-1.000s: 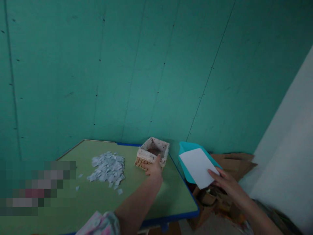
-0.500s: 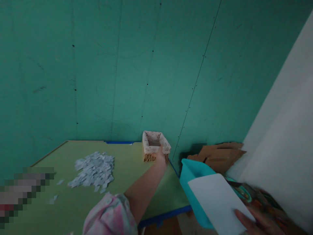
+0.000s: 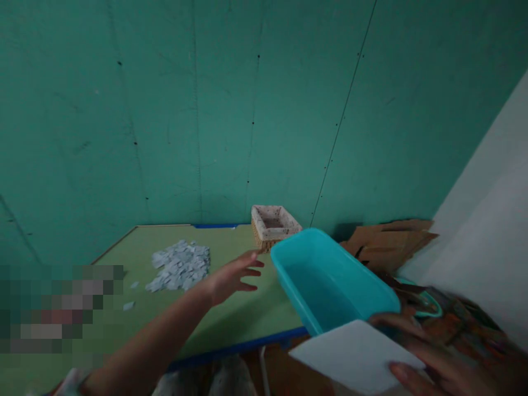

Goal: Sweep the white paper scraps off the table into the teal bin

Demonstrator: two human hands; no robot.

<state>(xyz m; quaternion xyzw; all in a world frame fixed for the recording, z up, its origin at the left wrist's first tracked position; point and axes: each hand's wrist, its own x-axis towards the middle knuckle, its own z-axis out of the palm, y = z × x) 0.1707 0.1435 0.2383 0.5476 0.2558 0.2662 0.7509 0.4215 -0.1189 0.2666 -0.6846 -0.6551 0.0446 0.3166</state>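
Observation:
My left hand [image 3: 241,275] is stretched over the table with its fingers spread, holding nothing. Just beyond its fingertips stands a small wicker basket [image 3: 266,242] with a speckled cloth liner, against the wall. My right hand [image 3: 424,355], partly blurred, grips a stiff white sheet [image 3: 355,352] near the lower right. Its fingers also reach the near rim of a turquoise plastic bin [image 3: 338,275], which is tilted so that its bare inside shows. On the table [image 3: 231,322] to the left of my left hand lies a pile of small pale paper pieces [image 3: 183,267].
A green wall [image 3: 223,110] rises behind the table. Blue tape [image 3: 247,346] runs along the table's front edge. Torn cardboard [image 3: 388,242] leans at the right, above a jumble of blurred items [image 3: 462,324]. Loose paper bits [image 3: 128,305] lie left of the pile.
My left hand has drawn back from the wicker basket toward the left and opened. The turquoise bin has swung up and left, showing its inside; the white sheet is lower and flatter.

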